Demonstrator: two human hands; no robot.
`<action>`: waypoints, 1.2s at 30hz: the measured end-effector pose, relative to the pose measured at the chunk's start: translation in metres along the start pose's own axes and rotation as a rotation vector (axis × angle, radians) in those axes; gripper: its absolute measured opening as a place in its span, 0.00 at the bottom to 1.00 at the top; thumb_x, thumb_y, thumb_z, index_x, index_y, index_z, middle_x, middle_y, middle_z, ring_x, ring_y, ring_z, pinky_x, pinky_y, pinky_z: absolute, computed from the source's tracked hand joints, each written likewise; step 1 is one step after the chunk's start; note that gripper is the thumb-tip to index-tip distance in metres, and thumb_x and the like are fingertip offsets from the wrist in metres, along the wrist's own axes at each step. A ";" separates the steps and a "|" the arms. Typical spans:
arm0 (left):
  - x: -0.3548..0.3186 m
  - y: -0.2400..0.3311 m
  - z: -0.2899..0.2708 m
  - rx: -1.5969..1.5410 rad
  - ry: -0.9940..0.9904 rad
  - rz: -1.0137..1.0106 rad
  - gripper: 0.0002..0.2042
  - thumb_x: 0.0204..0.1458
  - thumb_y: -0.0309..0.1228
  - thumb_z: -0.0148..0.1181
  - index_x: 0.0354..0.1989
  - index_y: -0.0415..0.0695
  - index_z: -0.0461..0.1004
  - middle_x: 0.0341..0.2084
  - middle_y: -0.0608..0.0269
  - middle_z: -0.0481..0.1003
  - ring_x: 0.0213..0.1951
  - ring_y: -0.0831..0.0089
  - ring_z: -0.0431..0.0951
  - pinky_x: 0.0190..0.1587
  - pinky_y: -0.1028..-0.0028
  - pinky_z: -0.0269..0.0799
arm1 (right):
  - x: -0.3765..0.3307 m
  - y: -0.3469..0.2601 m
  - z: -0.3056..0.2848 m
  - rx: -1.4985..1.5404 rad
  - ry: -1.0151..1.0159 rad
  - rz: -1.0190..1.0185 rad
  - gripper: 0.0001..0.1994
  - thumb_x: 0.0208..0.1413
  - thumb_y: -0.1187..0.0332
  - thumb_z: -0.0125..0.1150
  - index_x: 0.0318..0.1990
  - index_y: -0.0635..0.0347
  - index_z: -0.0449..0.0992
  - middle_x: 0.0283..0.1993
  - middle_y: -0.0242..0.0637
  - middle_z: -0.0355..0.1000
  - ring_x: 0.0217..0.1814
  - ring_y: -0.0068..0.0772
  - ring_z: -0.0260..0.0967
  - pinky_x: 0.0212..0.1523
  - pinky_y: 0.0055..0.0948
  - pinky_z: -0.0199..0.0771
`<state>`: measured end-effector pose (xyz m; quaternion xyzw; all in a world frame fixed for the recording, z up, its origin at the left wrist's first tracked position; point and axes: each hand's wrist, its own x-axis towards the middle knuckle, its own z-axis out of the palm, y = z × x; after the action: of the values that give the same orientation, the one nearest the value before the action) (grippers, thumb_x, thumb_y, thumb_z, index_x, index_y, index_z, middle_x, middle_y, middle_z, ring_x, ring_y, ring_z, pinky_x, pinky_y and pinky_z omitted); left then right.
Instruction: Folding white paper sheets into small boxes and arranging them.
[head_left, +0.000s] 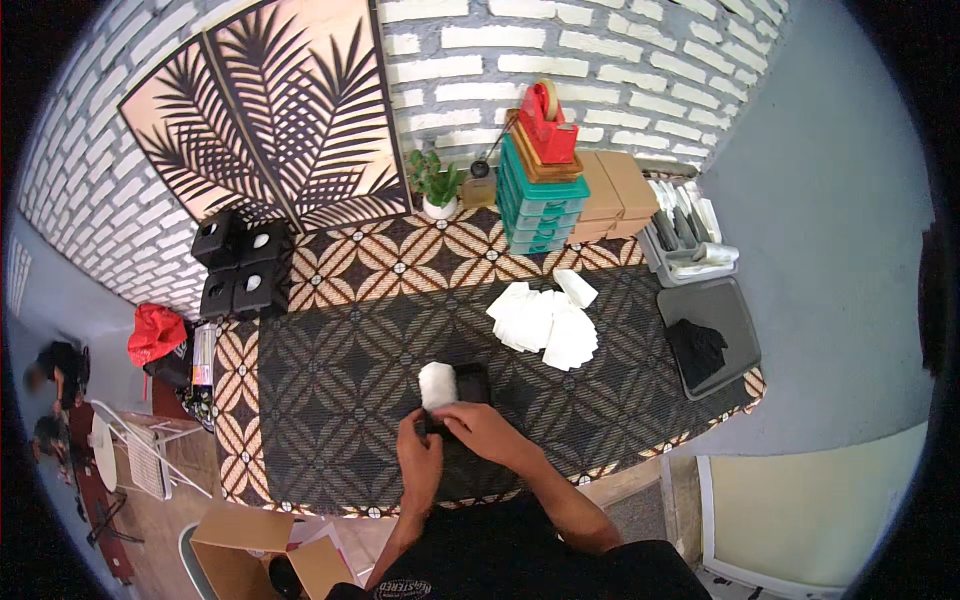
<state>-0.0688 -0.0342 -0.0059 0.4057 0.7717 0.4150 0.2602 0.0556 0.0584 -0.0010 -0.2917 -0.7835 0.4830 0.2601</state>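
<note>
Both hands, the left hand [420,462] and the right hand [478,425], pinch a small black box [468,392] with a white pad [437,385] lying in it, at the bench's [330,400] near edge. A heap of white pads [545,318] looks untouched, so most seems left.

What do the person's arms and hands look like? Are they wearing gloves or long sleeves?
No gloves and no long sleeves. Both forearms come up from the bottom edge bare, and the left hand and right hand are bare too, with no watch, bracelet or ring that I can make out. The person wears a black top with a small pale printed patch near its lower edge.
</note>
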 end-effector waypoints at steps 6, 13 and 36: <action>0.005 0.017 -0.002 0.024 0.057 0.038 0.20 0.48 0.17 0.52 0.52 0.34 0.66 0.43 0.47 0.69 0.47 0.52 0.70 0.49 0.63 0.67 | -0.012 0.014 -0.068 0.130 0.399 0.241 0.08 0.59 0.74 0.56 0.44 0.64 0.76 0.40 0.41 0.76 0.41 0.28 0.75 0.40 0.26 0.73; 0.014 0.070 0.069 -0.192 -0.163 0.385 0.17 0.49 0.18 0.54 0.50 0.39 0.69 0.43 0.51 0.67 0.46 0.59 0.69 0.46 0.67 0.68 | -0.024 0.118 -0.129 -0.625 0.782 0.632 0.49 0.42 0.54 0.72 0.69 0.56 0.47 0.67 0.50 0.52 0.69 0.56 0.44 0.62 0.60 0.42; -0.001 0.041 0.159 -1.204 -0.631 -0.650 0.24 0.65 0.45 0.38 0.58 0.38 0.62 0.48 0.63 0.70 0.49 0.70 0.70 0.54 0.70 0.63 | -0.079 0.028 -0.049 -0.539 0.658 0.372 0.24 0.40 0.77 0.67 0.49 0.57 0.70 0.56 0.47 0.60 0.58 0.54 0.56 0.58 0.45 0.58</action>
<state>0.0655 0.0468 -0.0534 0.0448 0.3812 0.5313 0.7552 0.1498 0.0426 -0.0170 -0.6223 -0.6913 0.1825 0.3187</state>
